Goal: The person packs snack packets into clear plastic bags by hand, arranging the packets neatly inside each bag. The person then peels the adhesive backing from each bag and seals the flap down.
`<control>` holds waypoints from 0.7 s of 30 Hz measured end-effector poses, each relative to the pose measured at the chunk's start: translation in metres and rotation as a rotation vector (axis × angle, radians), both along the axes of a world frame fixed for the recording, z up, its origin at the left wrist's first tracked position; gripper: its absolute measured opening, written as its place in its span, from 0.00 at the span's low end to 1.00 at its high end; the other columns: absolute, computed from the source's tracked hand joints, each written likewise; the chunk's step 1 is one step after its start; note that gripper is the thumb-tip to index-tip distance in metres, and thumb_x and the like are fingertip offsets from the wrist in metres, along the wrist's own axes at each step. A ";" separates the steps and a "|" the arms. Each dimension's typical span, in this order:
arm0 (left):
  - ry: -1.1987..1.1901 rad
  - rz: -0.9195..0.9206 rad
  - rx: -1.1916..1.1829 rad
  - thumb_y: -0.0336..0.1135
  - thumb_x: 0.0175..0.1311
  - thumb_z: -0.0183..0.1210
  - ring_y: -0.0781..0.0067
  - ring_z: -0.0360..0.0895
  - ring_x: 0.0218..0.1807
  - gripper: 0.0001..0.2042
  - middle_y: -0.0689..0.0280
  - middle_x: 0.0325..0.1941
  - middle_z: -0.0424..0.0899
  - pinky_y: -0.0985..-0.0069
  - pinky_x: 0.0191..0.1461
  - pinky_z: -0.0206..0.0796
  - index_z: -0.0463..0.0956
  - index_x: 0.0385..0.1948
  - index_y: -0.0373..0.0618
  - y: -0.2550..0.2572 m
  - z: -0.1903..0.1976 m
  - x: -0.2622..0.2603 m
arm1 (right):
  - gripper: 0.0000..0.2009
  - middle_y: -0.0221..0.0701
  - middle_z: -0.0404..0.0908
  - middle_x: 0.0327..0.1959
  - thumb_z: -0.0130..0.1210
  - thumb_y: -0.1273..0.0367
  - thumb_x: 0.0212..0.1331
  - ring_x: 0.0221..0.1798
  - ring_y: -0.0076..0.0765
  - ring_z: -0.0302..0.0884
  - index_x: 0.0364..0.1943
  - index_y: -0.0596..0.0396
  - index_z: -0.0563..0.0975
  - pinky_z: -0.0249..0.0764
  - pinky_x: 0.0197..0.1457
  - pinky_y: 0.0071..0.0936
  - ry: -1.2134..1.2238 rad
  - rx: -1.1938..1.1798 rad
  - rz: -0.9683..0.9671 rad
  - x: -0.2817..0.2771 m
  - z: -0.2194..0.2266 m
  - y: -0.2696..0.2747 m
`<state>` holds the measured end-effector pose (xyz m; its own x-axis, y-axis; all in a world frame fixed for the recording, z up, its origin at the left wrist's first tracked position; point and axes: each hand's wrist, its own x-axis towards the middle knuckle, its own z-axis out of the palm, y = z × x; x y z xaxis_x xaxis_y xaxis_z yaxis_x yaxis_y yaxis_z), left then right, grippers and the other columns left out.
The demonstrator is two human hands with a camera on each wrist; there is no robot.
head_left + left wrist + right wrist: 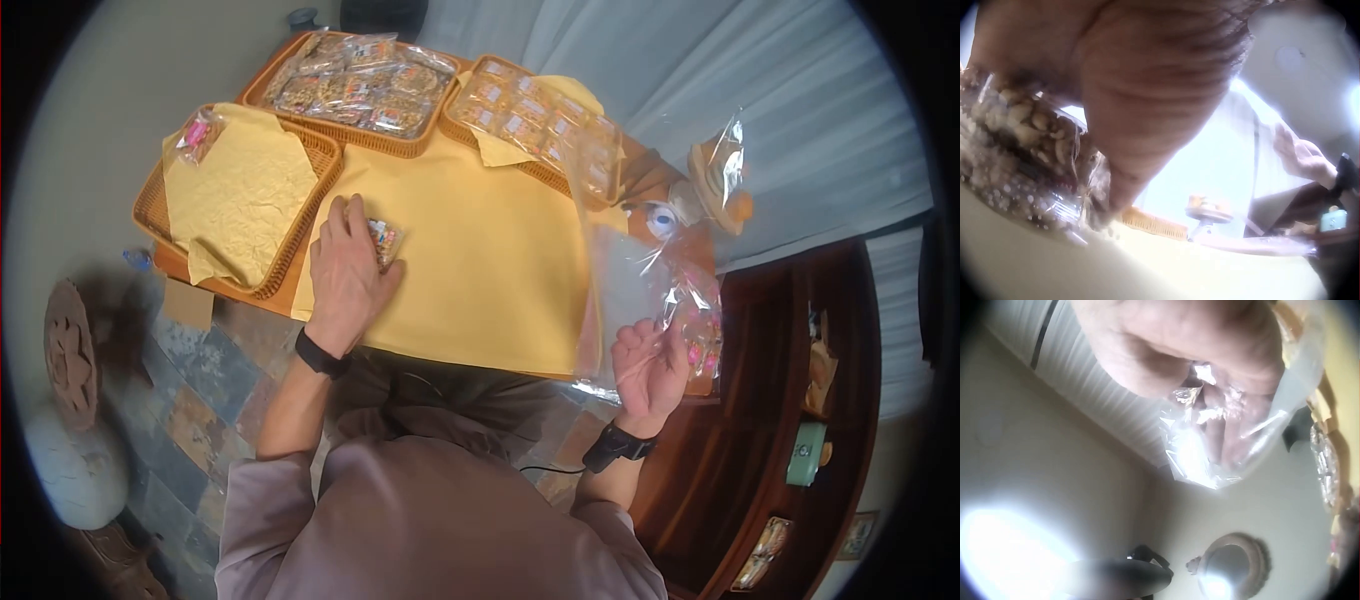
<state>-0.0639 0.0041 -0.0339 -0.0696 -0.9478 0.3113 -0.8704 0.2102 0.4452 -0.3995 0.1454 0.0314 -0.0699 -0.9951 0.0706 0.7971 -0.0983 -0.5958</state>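
Note:
My left hand (pixel 350 270) holds a small clear packet of nuts (pixel 382 240) low on the yellow cloth (pixel 480 260), near its left side. In the left wrist view the wrapped nuts (pixel 1019 134) show pale pieces under shiny film, with the thumb along one side; the hand covers part of them. At the right side of the cloth my right hand (pixel 648 370) pinches a large clear plastic bag (pixel 625 275). Crinkled bag film (pixel 1194 450) bunches at the fingers in the right wrist view.
A paper-lined wicker basket (pixel 325 160) at left bears one pink-labelled packet (pixel 200 135). Behind stand a basket of nut packets (pixel 360 85) and another of labelled packets (pixel 525 115). Pink-labelled packets (pixel 705 340) lie beyond the right hand. A dark wooden shelf (pixel 760 400) stands at right.

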 end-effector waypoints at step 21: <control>0.898 -0.617 0.493 0.26 0.67 0.60 0.70 0.83 0.32 0.23 0.59 0.34 0.83 0.75 0.35 0.75 0.66 0.63 0.32 0.027 -0.045 -0.043 | 0.12 0.46 0.84 0.52 0.50 0.64 0.76 0.52 0.48 0.86 0.50 0.60 0.76 0.86 0.53 0.40 0.502 0.434 -0.270 -0.107 -0.054 -0.094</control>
<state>-0.1069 0.0311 -0.0787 -0.4982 -0.8619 0.0940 -0.0193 0.1194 0.9927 -0.5065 0.0509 -0.0222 -0.3803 -0.8932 -0.2399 0.3982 0.0759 -0.9141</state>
